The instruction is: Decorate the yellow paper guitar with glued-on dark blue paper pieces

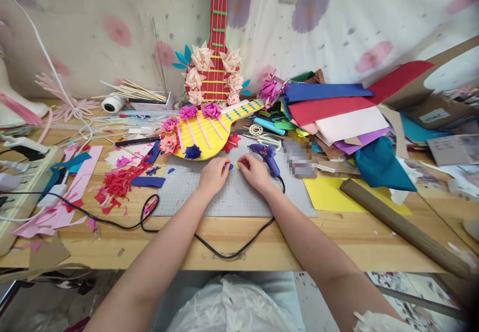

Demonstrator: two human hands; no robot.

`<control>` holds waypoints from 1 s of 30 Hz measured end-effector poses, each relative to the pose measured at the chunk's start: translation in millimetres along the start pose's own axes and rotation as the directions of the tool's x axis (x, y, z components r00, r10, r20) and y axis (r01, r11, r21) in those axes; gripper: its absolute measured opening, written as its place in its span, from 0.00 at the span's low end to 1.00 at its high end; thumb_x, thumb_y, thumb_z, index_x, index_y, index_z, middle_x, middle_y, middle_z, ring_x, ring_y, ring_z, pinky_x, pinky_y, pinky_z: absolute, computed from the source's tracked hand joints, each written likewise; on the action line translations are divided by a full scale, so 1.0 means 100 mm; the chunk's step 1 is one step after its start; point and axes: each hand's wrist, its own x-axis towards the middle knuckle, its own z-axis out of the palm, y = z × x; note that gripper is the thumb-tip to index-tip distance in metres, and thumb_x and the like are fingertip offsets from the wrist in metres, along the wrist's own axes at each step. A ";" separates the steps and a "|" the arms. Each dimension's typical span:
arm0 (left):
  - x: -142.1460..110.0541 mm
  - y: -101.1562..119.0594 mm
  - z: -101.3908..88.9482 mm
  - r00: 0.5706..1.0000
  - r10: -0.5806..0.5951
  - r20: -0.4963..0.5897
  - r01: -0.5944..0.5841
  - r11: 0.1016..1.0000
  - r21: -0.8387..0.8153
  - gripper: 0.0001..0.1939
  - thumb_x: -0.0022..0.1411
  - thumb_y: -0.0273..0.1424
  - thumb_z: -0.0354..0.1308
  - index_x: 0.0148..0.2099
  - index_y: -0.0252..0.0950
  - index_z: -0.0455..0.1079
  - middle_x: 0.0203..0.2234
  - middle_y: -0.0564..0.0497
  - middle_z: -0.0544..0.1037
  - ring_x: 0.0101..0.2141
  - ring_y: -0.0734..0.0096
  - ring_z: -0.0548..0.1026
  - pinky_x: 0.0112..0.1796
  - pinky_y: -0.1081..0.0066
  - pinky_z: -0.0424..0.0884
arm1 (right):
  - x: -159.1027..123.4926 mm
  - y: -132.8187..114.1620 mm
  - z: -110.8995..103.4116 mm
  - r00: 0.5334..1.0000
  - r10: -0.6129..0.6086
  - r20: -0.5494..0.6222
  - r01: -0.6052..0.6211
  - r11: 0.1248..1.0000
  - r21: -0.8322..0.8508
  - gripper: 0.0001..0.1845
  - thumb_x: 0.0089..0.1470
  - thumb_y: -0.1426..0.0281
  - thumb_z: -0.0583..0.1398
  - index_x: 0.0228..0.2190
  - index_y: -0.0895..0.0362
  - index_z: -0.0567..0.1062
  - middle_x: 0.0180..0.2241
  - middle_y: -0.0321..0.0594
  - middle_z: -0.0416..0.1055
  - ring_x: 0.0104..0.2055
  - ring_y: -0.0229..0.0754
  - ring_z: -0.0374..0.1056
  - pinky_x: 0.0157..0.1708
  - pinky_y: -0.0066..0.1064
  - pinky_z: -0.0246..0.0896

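Over the grey cutting mat point(239, 203) my two hands almost meet. My left hand point(214, 176) pinches a small dark blue paper piece point(231, 166) between thumb and fingertips. The fingers of my right hand point(255, 171) are also closed in a pinch, with a tiny yellowish bit point(236, 164) showing at their tips; its kind is too small to make out. Just beyond the right hand lies a blue glue gun point(268, 158). Behind the hands rests a yellow craft lute point(204, 145) with pink strips and paper flowers, including a dark blue flower point(192, 152).
A red craft instrument point(218, 22) with pale flowers stands at the back. Red paper scraps point(121, 184) lie left, near a power strip point(26, 187). Coloured sheets point(337, 107) pile up right, above a brown roll point(396, 222). A black cord point(239, 254) loops across the front.
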 end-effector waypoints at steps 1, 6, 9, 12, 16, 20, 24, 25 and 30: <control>-0.01 -0.01 0.02 1.000 -0.022 0.001 0.021 1.000 0.006 0.08 0.61 0.27 0.48 0.40 0.35 0.67 0.36 0.46 0.76 0.38 0.66 0.73 0.41 0.66 0.68 | 0.00 -0.01 0.02 0.999 -0.032 -0.006 0.032 0.999 -0.016 0.06 0.51 0.71 0.56 0.34 0.54 0.70 0.33 0.38 0.73 0.33 0.40 0.66 0.34 0.32 0.58; -0.07 -0.07 0.02 0.998 -0.045 0.037 0.045 0.999 -0.002 0.15 0.56 0.23 0.52 0.47 0.35 0.65 0.40 0.46 0.75 0.40 0.65 0.72 0.43 0.64 0.68 | 0.04 -0.02 0.10 0.974 -0.222 0.038 0.224 0.974 -0.043 0.14 0.49 0.75 0.56 0.40 0.54 0.68 0.39 0.38 0.73 0.41 0.42 0.64 0.41 0.34 0.58; -0.09 -0.08 0.02 0.997 -0.054 0.061 0.054 0.999 -0.004 0.18 0.57 0.23 0.51 0.50 0.35 0.63 0.40 0.46 0.76 0.41 0.64 0.71 0.44 0.64 0.67 | 0.04 -0.01 0.12 0.961 -0.269 0.059 0.271 0.962 -0.041 0.17 0.48 0.78 0.55 0.42 0.55 0.68 0.38 0.38 0.73 0.42 0.43 0.63 0.43 0.35 0.57; -0.09 -0.07 0.03 0.996 -0.059 0.065 0.059 0.998 0.002 0.19 0.56 0.23 0.50 0.52 0.34 0.63 0.40 0.47 0.76 0.42 0.62 0.70 0.45 0.63 0.67 | 0.04 0.00 0.14 0.958 -0.282 0.051 0.285 0.958 -0.045 0.18 0.47 0.80 0.54 0.42 0.55 0.68 0.35 0.39 0.73 0.41 0.44 0.63 0.43 0.35 0.57; -0.10 -0.07 0.04 0.996 -0.064 0.065 0.063 0.998 0.009 0.20 0.56 0.22 0.51 0.52 0.35 0.62 0.41 0.46 0.75 0.43 0.62 0.69 0.45 0.62 0.67 | 0.04 -0.01 0.15 0.962 -0.270 0.046 0.272 0.961 -0.044 0.18 0.46 0.81 0.53 0.40 0.56 0.69 0.32 0.39 0.71 0.40 0.44 0.62 0.42 0.35 0.57; -0.10 -0.07 0.04 0.996 -0.062 0.067 0.061 0.998 0.012 0.20 0.55 0.21 0.51 0.51 0.34 0.63 0.41 0.46 0.75 0.43 0.62 0.69 0.46 0.62 0.67 | 0.03 -0.01 0.15 0.963 -0.265 0.044 0.266 0.963 -0.032 0.17 0.46 0.80 0.53 0.39 0.56 0.69 0.31 0.39 0.71 0.39 0.44 0.63 0.41 0.35 0.57; -0.10 -0.06 0.04 0.996 -0.066 0.064 0.065 0.998 0.011 0.20 0.55 0.21 0.51 0.51 0.34 0.63 0.41 0.46 0.75 0.43 0.62 0.69 0.46 0.62 0.67 | 0.00 -0.01 0.13 0.972 -0.234 -0.009 0.234 0.971 0.056 0.16 0.46 0.79 0.54 0.39 0.54 0.68 0.31 0.37 0.70 0.38 0.42 0.63 0.40 0.34 0.58; -0.10 -0.06 0.04 0.996 -0.065 0.062 0.064 0.998 0.009 0.20 0.55 0.21 0.51 0.51 0.34 0.63 0.41 0.46 0.75 0.43 0.62 0.69 0.46 0.62 0.67 | -0.01 -0.01 0.12 0.976 -0.217 -0.031 0.219 0.971 0.093 0.16 0.46 0.78 0.54 0.39 0.54 0.67 0.32 0.37 0.70 0.38 0.41 0.63 0.40 0.34 0.59; -0.10 -0.07 0.05 0.998 -0.054 0.040 0.055 0.998 -0.006 0.20 0.55 0.22 0.51 0.51 0.34 0.63 0.41 0.46 0.75 0.43 0.61 0.69 0.46 0.61 0.67 | -0.04 0.04 0.10 0.983 -0.141 -0.115 0.168 0.946 0.276 0.14 0.45 0.75 0.56 0.37 0.53 0.65 0.31 0.36 0.69 0.35 0.40 0.63 0.37 0.33 0.60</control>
